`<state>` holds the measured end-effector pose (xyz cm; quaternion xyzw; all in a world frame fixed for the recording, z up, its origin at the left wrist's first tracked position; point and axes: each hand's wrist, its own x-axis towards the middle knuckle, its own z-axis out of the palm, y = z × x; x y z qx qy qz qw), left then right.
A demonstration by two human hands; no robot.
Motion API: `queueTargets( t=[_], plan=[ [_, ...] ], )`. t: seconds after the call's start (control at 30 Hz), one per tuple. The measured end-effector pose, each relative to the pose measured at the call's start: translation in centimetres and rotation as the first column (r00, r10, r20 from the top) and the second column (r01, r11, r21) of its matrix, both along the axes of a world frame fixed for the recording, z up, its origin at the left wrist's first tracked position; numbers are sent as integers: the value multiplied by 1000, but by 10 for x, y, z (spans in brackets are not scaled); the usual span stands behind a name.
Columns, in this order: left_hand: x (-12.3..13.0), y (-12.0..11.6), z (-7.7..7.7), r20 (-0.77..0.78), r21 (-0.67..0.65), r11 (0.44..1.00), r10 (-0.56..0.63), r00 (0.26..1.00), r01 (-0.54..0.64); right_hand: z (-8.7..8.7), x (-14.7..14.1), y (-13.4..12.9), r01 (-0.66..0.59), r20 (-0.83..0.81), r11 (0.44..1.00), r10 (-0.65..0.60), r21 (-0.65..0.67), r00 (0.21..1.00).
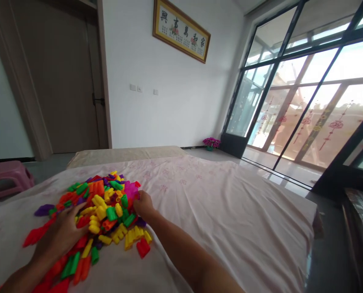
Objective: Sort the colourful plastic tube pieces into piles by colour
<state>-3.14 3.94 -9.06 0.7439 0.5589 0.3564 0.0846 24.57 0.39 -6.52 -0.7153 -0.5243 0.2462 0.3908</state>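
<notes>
A heap of small plastic toy pieces in red, yellow, green, orange and purple lies on the left part of a pale sheet. My left hand rests on the near left side of the heap, thumb and fingers apart around several yellow and red pieces. At the heap's right edge, my right hand has its fingers curled against a bright pink plastic piece; its fingertips are partly hidden. Near my right wrist lie a red piece and a ribbed yellow piece.
The sheet covers a wide bed-like surface, with wrinkles on the right. A pink stool stands at the left. Beyond are a closed door, a pot of magenta flowers and tall glass panels.
</notes>
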Motion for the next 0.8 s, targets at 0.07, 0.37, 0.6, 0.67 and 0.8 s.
queueTargets(
  t=[0.07, 0.37, 0.6, 0.67, 0.8],
  plan=[
    [7, 4, 7, 45, -2, 999, -41, 998, 41, 4, -8, -1, -10, 69, 998, 6, 64, 998],
    [16, -16, 68, 250, 36, 999, -41, 967, 33, 41, 7, 10, -159, 177, 891, 90, 425, 980],
    [-76, -33, 49, 125, -69, 913, 407, 905, -402, -1, 69, 15, 255, -476, 890, -49, 378, 878],
    [-101, -32, 29, 60, -151, 846, 524, 850, -511, -16, 83, 16, 356, -605, 869, -86, 342, 791],
    [-120, -25, -1, -133, -235, 815, 513, 848, -530, -27, 94, 23, 432, -666, 848, -132, 307, 734]
  ],
)
